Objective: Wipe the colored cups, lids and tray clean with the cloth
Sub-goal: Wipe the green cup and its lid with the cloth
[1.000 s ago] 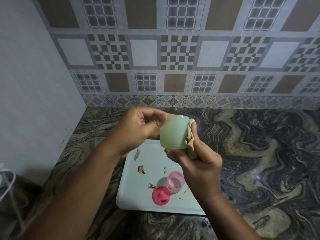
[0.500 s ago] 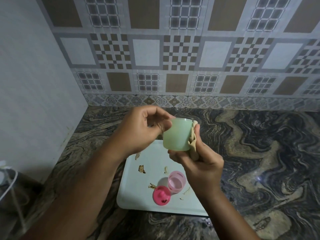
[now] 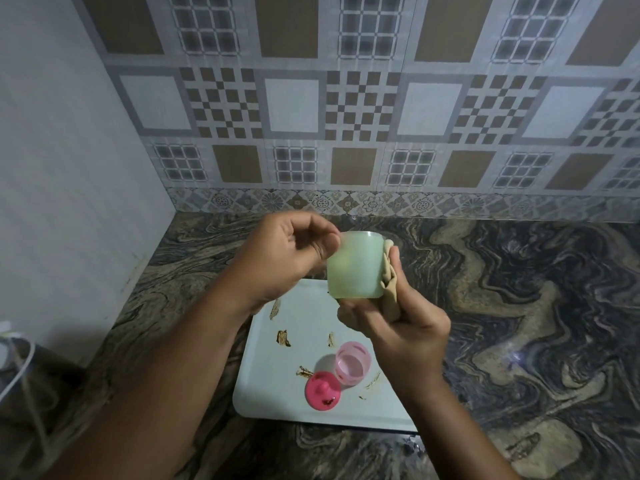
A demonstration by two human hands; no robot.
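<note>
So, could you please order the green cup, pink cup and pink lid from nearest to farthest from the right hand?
1. green cup: pressed against the cloth in the right hand.
2. pink cup: on the tray, below-left.
3. pink lid: on the tray, farther left.

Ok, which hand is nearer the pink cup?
Right. The right hand, holding the cloth, is just above the pink cup; the left hand is farther up, at the green cup.

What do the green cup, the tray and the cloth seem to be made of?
The green cup looks like plastic: pale, slightly translucent, with a smooth matte wall. The tray may be plastic or coated metal, I cannot tell: white, smooth, smeared brown. The cloth is soft fabric: beige, bunched in folds against the cup.
</note>
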